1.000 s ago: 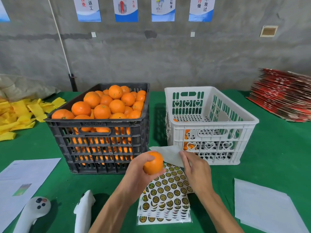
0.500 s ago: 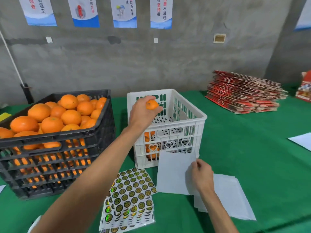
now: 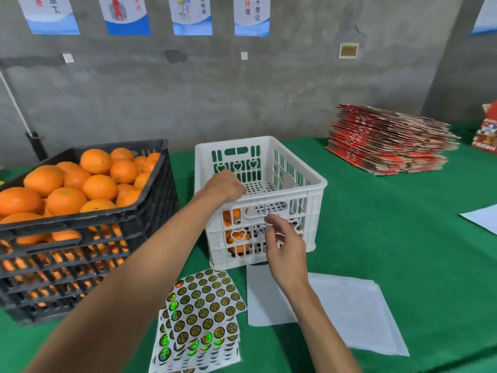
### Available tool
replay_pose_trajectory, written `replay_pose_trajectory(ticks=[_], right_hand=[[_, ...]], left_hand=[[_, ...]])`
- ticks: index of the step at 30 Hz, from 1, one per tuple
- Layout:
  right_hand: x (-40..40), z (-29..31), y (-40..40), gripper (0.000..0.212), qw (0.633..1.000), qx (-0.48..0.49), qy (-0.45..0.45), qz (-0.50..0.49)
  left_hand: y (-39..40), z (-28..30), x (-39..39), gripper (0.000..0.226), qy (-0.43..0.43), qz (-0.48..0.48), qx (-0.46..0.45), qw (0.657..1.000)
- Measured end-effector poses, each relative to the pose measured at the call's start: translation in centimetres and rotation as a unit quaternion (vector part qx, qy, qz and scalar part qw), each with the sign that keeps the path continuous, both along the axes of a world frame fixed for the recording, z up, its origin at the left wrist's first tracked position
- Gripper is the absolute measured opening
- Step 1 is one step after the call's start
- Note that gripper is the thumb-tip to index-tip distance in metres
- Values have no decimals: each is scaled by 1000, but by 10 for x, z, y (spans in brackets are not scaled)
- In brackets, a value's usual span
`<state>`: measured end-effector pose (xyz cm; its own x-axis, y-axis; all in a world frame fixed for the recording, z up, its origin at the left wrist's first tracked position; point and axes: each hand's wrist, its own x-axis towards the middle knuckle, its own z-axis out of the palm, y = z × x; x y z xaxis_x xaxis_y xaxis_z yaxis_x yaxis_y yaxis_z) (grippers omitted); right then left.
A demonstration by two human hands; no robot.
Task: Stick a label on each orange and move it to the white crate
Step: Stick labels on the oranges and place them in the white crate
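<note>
Nearest me, the sticker sheets (image 3: 200, 321) lie on the green desk (image 3: 403, 265) beside the peeled white backing sheets (image 3: 349, 313), which my right hand (image 3: 285, 247) has let go of; it now hovers free, fingers loosely spread. Further out, my left hand (image 3: 226, 184) has dropped inside the white crate (image 3: 295, 184). The orange it carried is hidden behind it, so I can't tell whether it's released. Labelled oranges (image 3: 234, 238) glimpsed through the slats. Black crate (image 3: 113, 227) remains piled high.
</note>
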<state>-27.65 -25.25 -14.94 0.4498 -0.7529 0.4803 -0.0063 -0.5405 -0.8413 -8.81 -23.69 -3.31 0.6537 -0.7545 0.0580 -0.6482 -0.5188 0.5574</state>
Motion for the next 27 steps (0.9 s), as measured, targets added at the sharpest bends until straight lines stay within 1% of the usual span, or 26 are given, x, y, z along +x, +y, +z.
replay_pose_trajectory(ticks=[2,4,6,8,9,11,12,14,16,18,19,21,23,24,25,26,27], right_hand=[[17,11,16,26,998,-56,-14,18],[36,21,35,24,993,-104,-32,45],[57,26,54,24,987,-126,-51,81],[80,30,72,25,982,-124,-61,132],[92,32,80,25,979,-122,-59,155],[118,40,96,26,973,-133,-48,185],[131,45,104,27,969,-148,-44,191],[155,55,116,30,964,-182,-38,191],[173,62,124,32,961,-204,-26,182],[182,64,127,34,963,-202,-11,180],[183,64,128,37,964,-194,-6,184],[181,61,126,41,968,-166,-10,189],[174,58,120,41,974,-144,-11,174],[169,57,117,39,977,-137,-10,162],[165,54,113,37,980,-129,-8,151],[160,50,109,35,982,-120,-3,146],[154,44,105,34,983,-110,7,148]], left_hand=[[20,15,0,28,-52,-6,-14,999],[49,32,7,27,-114,6,-49,992],[83,44,21,20,-182,38,-98,978],[120,49,37,19,-219,81,-129,964],[139,50,45,20,-234,105,-122,959],[175,48,61,22,-254,163,-67,951],[191,46,69,24,-239,192,-32,951],[220,43,84,36,-147,224,52,962],[235,43,95,54,-48,211,136,967],[236,48,103,65,-12,183,191,964],[234,52,106,65,-2,174,207,963],[229,56,113,54,15,156,215,964],[226,56,115,38,8,142,197,970],[225,57,112,42,-9,142,167,976],[223,58,107,52,-43,151,109,982],[220,60,98,62,-87,164,22,982],[217,60,88,66,-131,175,-79,973]])
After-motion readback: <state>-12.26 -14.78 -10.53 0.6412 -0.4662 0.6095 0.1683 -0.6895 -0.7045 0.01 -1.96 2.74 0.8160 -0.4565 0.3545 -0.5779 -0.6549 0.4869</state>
